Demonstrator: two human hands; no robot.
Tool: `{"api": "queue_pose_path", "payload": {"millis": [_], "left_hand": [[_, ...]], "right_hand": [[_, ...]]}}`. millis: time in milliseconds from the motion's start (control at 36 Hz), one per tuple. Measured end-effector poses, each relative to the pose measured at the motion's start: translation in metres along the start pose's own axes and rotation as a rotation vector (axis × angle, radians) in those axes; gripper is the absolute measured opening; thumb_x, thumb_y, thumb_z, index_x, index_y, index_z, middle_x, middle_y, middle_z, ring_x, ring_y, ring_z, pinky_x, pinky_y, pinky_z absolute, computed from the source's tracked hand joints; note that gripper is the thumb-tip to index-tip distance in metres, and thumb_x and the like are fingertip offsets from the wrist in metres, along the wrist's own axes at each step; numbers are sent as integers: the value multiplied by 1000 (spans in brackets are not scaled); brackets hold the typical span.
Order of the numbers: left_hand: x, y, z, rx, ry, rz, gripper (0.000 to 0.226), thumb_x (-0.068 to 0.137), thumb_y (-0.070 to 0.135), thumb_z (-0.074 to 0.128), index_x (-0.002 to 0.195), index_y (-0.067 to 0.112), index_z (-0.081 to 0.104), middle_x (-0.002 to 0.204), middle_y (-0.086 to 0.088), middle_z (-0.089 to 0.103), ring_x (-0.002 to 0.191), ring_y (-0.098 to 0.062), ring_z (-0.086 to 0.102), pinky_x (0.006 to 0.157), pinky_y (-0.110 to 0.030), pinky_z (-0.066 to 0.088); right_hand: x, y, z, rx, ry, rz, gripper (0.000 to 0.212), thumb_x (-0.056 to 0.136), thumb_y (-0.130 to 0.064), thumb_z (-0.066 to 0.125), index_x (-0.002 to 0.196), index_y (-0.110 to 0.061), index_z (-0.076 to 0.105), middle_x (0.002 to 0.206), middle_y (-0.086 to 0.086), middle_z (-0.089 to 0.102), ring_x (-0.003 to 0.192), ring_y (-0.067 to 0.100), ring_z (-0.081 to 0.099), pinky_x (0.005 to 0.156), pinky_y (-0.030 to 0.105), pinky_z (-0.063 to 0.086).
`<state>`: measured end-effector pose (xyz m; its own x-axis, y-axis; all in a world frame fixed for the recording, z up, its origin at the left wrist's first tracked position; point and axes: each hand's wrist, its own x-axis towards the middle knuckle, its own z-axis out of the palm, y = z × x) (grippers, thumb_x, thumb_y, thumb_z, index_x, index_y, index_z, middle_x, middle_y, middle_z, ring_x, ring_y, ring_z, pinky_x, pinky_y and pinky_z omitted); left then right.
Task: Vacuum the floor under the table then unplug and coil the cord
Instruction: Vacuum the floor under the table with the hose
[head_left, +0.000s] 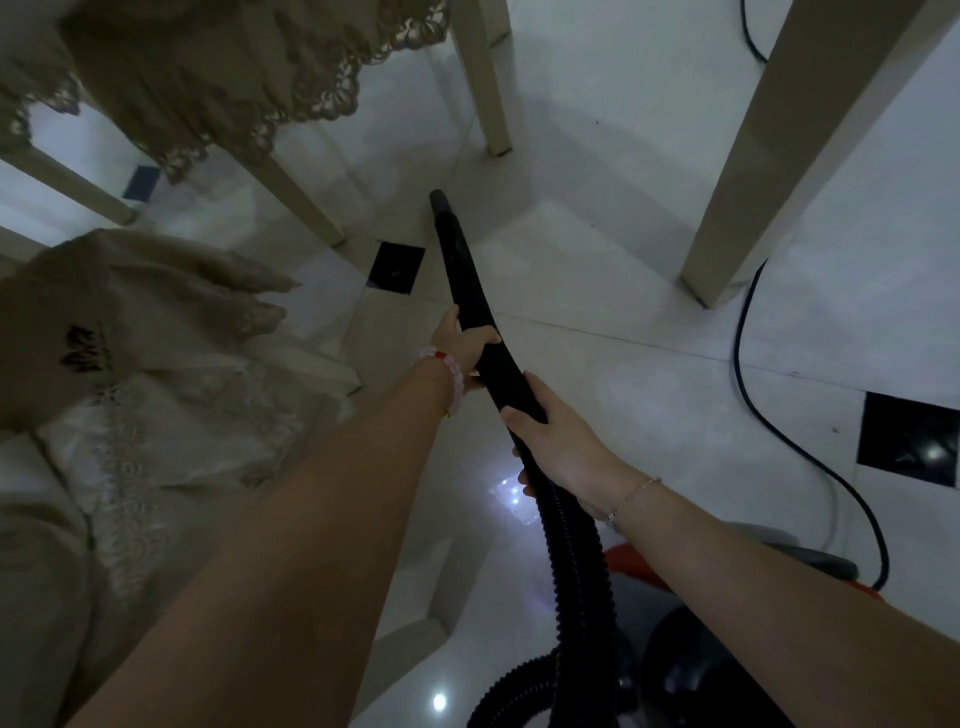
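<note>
— What is the floor like here?

— Glossy pale tiled floor (597, 249) with small black square inlays (396, 268) at the tile corners; bright lamp glints show in the near tiles. Cream wooden table legs (789, 156) stand far and right, and beige lace-edged cloth (218, 88) hangs at the far left, more of it draped near left.

— And the vacuum?

— The rigid black vacuum wand (460, 270) points far, its tip just above or on the tiles between the legs; dim light makes contact hard to judge. The left hand (465, 343) wraps it midway, the right hand (558, 441) closes around it nearer, where the ribbed black hose (576, 571) begins.

— The cord?

— The thin black power cord (753, 395) trails along the right tiles toward the red-and-grey vacuum body (675, 639), near right.
</note>
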<state>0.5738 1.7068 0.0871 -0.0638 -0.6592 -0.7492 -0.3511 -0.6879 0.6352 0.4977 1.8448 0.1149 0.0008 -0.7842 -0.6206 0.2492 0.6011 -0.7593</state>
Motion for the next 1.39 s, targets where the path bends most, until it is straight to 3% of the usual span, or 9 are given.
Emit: {"api": "queue_pose_path", "payload": {"millis": [111, 306, 667, 806, 861, 972, 1083, 1278, 1389], "left_hand": [[-5, -6, 2, 18, -19, -25, 70, 85, 4, 58, 146, 25, 30, 136, -14, 48, 115, -32, 54, 87, -44, 53], [-33, -27, 14, 10, -64, -76, 78, 84, 3, 62, 148, 27, 24, 136, -14, 50, 116, -31, 56, 97, -47, 49], [-136, -52, 52, 29, -192, -159, 82, 86, 1, 60, 150, 27, 16, 127, -15, 54, 103, -26, 57, 87, -39, 52], [-180, -68, 51, 28, -206, -189, 80, 86, 1, 60, 150, 27, 19, 112, -12, 56, 97, -25, 58, 90, -40, 52], [-195, -74, 48, 48, -211, -200, 79, 86, 2, 60, 149, 27, 20, 110, -12, 56, 95, -25, 59, 91, -41, 52], [-221, -82, 43, 54, -201, -221, 77, 86, 3, 60, 149, 29, 22, 108, -12, 58, 94, -27, 61, 93, -43, 52], [-236, -86, 44, 26, -200, -245, 76, 87, 3, 58, 149, 29, 21, 102, -11, 58, 91, -26, 61, 93, -43, 53], [-239, -74, 67, 40, -260, -197, 76, 86, 3, 57, 148, 30, 23, 106, -9, 58, 89, -21, 60, 88, -35, 53], [-237, -64, 86, 115, -323, -172, 78, 87, 2, 56, 150, 28, 18, 131, -14, 53, 102, -21, 56, 96, -36, 49]], "right_hand": [[-6, 4, -3, 31, 1, 44, 51, 99, -26, 45, 145, -38, 28, 73, 4, 51, 50, 18, 49, 44, 26, 47], [-43, 13, -6, 74, 28, 73, 24, 99, -25, 45, 120, -35, 50, 71, 5, 47, 51, 16, 49, 49, 28, 50], [-151, 24, 1, 152, 188, 135, 18, 99, -22, 44, 111, -33, 51, 64, 11, 47, 48, 18, 49, 45, 27, 44], [-196, 33, 10, 195, 224, 237, 36, 99, -25, 46, 126, -48, 40, 60, 8, 49, 47, 19, 51, 48, 30, 46], [-213, 37, 15, 163, 236, 266, 47, 98, -25, 46, 139, -44, 34, 57, 8, 52, 47, 20, 53, 49, 31, 47], [-243, 39, 24, 43, 279, 240, 51, 98, -26, 48, 143, -43, 33, 71, 3, 63, 50, 18, 58, 49, 29, 52], [-257, 44, 25, -125, 329, 230, 52, 97, -30, 47, 143, -47, 29, 75, -12, 62, 59, 6, 61, 55, 16, 49], [-265, 36, 16, -178, 393, 176, 51, 98, -28, 45, 144, -42, 29, 80, -21, 59, 65, -2, 57, 53, 10, 43], [-265, 36, 5, -135, 445, 175, 51, 99, -26, 44, 145, -39, 27, 72, -15, 58, 57, 2, 57, 48, 10, 43]]}}
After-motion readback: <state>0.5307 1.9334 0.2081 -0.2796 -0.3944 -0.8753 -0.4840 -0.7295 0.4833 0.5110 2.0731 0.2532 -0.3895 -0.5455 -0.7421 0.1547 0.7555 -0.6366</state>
